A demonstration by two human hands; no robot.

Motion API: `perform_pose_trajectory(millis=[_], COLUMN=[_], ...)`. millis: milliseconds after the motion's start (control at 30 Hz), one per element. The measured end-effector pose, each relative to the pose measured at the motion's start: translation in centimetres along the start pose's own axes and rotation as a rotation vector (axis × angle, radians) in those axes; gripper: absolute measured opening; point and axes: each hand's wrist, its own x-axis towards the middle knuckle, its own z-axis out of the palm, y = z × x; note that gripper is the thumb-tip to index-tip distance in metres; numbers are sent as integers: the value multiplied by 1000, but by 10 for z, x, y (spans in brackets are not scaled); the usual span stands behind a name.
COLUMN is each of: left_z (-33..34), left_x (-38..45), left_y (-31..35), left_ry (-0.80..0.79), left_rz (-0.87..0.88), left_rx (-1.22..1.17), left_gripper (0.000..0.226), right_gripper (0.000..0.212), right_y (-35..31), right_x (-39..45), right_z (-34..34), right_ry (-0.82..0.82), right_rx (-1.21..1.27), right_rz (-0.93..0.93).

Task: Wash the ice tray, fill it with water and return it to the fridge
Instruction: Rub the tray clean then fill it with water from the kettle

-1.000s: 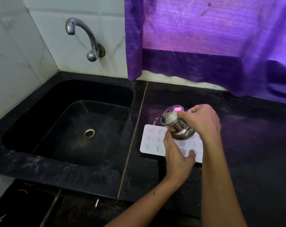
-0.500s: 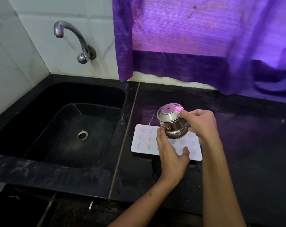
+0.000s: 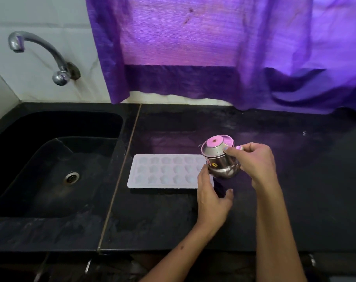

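Right hand (image 3: pixel 252 162) fingers grip the steel jug (image 3: pixel 220 159); left hand (image 3: pixel 211 195) fingers, spread, touch the ice tray (image 3: pixel 164 171).

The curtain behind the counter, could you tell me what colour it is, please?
The curtain is purple, seen in the head view.

Glossy metal jug (image 3: pixel 219 161), matt plastic tray (image 3: pixel 162 171)

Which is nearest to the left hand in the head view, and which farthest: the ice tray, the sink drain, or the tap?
From the left hand:
1. Ice tray: on the counter, its right end under the fingers.
2. Sink drain: to the left, in the bottom of the black sink.
3. Tap: far left, up on the tiled wall behind the sink.
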Motion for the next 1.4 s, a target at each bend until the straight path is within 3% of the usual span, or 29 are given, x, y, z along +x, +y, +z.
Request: perform_pose_trajectory(millis=[433,1400], left_z=[36,40], left_x=[-10,-10], left_y=[-5,-5], left_ry=[-48,-5], left_rz=[-91,-83], left_rx=[9,3], left_gripper=[88,85], right_gripper=[29,24], right_y=[6,-2], right_x=[7,-3], right_z=[-23,-22], right_ry=[-25,-1], right_rx=[-287,-311], right_rz=[-31,-64])
